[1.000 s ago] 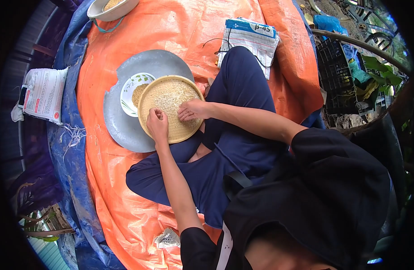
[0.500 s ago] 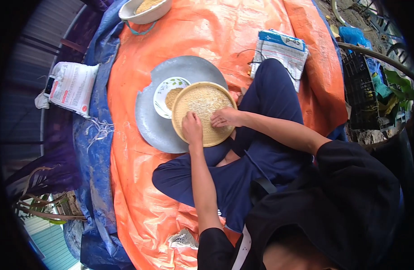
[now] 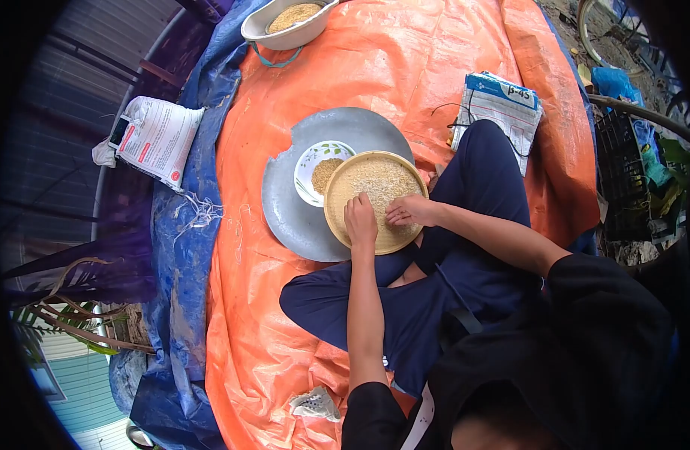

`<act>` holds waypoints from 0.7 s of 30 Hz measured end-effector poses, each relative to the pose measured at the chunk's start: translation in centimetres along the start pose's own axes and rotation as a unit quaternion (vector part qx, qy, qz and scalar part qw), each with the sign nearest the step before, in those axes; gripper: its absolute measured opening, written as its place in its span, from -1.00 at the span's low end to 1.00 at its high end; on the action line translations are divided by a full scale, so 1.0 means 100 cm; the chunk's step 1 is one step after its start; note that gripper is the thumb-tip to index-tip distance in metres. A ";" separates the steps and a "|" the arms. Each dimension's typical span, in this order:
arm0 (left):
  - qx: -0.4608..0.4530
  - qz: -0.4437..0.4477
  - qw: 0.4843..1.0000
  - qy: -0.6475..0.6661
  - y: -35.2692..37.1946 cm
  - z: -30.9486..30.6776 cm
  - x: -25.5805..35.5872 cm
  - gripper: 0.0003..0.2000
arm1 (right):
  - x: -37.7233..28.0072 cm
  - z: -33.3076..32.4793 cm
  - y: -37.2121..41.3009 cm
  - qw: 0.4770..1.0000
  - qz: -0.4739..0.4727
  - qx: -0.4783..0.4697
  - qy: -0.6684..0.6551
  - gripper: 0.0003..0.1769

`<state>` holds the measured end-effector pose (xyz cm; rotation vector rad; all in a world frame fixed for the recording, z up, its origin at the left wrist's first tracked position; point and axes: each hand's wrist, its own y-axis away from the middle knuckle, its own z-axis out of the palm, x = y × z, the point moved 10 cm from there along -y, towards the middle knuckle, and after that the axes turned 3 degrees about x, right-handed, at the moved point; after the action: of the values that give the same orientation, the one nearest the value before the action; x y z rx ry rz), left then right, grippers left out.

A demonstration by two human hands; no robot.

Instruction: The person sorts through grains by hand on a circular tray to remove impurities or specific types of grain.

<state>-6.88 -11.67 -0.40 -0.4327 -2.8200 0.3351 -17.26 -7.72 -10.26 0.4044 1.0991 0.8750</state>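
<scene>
Reference landmark: round bamboo tray.

- Far left of tray: white printed sack, soft and creased, lying on the blue tarp. Loose white threads trail off beside it.
- Orange tarp: wrinkled woven plastic that overlaps the blue one and runs under the tray.
- Directly under the tray and sticking out to its left: dull grey metal disc, round, with a notch missing from its upper-left rim.
- Touching the tray's upper-left edge: small white plate with a leaf pattern and a heap of brown grain. Its right side is covered by the tray.
- Bamboo tray: shallow, with a woven rim. It rests partly on the disc and partly on the person's crossed legs. Pale husked grain is spread across it.
- Left hand: on the tray's lower middle, knuckles up, fingers curled down into the grain. Whether anything is pinched underneath cannot be told.
- Right hand: just right of the left hand, fingers stretched out and close together, tips lying on the grain and gripping nothing.
- Right of tray: folded woven sack with blue print, its lower edge hidden by a knee.
- Far right of tray: dark crate, blurred in the lens fringe.
</scene>
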 end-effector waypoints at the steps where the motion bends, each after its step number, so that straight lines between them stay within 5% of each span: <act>1: 0.005 -0.002 1.000 0.008 0.000 0.000 -0.001 -0.78 | 0.000 0.000 0.000 1.000 0.001 0.003 -0.001 -0.63; 7: 0.065 -0.056 0.992 0.094 0.002 -0.017 -0.013 -0.77 | 0.000 -0.002 -0.003 1.000 -0.005 0.001 0.002 -0.64; 21: 0.036 -0.115 0.976 0.179 0.002 -0.021 -0.018 -0.73 | -0.007 0.004 0.003 1.000 0.004 -0.001 -0.022 -0.64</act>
<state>-4.60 -11.67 1.09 -0.1297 -2.4641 0.2770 -17.18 -8.03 -9.43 0.4245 1.0561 0.8702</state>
